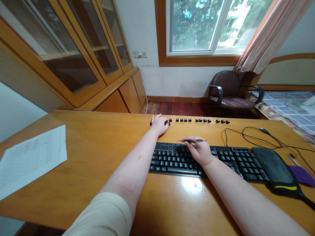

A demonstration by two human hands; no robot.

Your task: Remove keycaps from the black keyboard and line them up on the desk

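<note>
My left hand (159,126) rests near the desk's far edge, fingers apart over the left end of a row of small black keycaps (183,120). Some keycaps are partly hidden beneath it. My right hand (202,151) is closed around a slim pen-like tool (197,140), whose thin tip points left; its exact kind is unclear. Under that hand lies a black keyboard (182,170), its middle partly covered by my hand and forearm. Along the keyboard's top row, the keys look lower and smaller than the others.
Right of the keyboard lies a dark flat brush-like object (274,165) with a yellow stripe, near a purple cloth (301,175). A black cable (256,137) loops behind them. Paper sheets (36,157) lie on the desk's left. Beyond the desk stands an armchair (226,90).
</note>
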